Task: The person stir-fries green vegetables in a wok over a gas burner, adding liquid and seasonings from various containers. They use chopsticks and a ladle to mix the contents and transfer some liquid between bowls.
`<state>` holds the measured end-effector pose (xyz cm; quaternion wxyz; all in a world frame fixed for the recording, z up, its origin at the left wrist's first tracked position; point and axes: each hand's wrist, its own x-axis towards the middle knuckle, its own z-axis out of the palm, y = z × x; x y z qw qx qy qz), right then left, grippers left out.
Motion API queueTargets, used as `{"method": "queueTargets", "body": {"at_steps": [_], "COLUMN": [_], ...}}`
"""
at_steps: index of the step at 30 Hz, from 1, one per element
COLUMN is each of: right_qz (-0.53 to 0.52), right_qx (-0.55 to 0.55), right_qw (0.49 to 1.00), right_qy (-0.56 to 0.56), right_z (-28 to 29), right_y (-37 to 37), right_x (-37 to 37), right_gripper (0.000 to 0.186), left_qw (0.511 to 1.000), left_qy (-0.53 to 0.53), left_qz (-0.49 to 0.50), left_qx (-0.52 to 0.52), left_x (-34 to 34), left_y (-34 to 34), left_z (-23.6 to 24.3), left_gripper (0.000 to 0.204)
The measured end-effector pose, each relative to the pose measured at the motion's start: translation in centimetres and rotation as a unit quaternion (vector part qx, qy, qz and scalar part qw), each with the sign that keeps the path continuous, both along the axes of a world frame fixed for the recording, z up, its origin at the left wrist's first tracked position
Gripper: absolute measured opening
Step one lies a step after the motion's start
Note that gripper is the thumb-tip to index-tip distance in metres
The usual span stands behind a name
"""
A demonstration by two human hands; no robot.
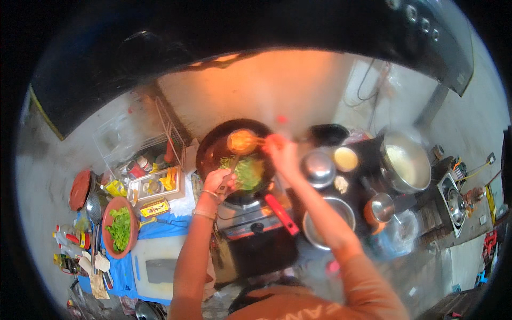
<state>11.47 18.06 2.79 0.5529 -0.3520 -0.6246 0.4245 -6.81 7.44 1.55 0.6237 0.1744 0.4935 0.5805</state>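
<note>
A dark wok [209, 154] with a red handle [281, 214] sits on a gas stove [248, 228]. Leafy greens [248, 174] lie in its near part. My left hand [221, 182] is closed round the handle of a ladle [235, 159], whose bowl is raised above the wok with orange-looking food [242, 141] in it. My right hand [279, 151] is closed beside the bowl, at its right. Something thin and orange reaches from those fingers to the food; blur hides what it is.
Left of the stove are a cutting board [160, 257] with a dark-bladed cleaver [161, 271], a clay bowl of lettuce [121, 229] and a clear container [138, 191]. Rightward stand a lidded pot [318, 168], a metal bowl [306, 224] and a large pot [388, 173]. A dark hood [176, 32] hangs above.
</note>
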Motion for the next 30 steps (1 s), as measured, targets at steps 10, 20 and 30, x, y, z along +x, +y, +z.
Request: {"method": "queueTargets", "body": {"at_steps": [10, 20, 30], "right_qz": [-0.09, -0.232, -0.344], "right_qx": [-0.105, -0.103, -0.139], "right_qw": [0.963, 0.947, 0.913], "right_qy": [0.231, 0.198, 0.17], "right_z": [2.9, -0.1, -6.3], "right_y": [-4.6, -11.0, -15.9], "right_x": [16.7, 32.8, 40.5], "right_gripper": [0.024, 0.024, 0.021], "left_qw": [0.991, 0.952, 0.881], "left_qy": [0.052, -0.02, 0.055], "left_qz": [-0.113, -0.304, -0.465], "left_qx": [0.039, -0.007, -0.069], "left_x": [8.4, 23.8, 32.8], "left_y": [-3.8, -1.8, -0.4], "left_z": [6.6, 4.8, 0.2], "left_gripper": [0.011, 0.01, 0.011]}}
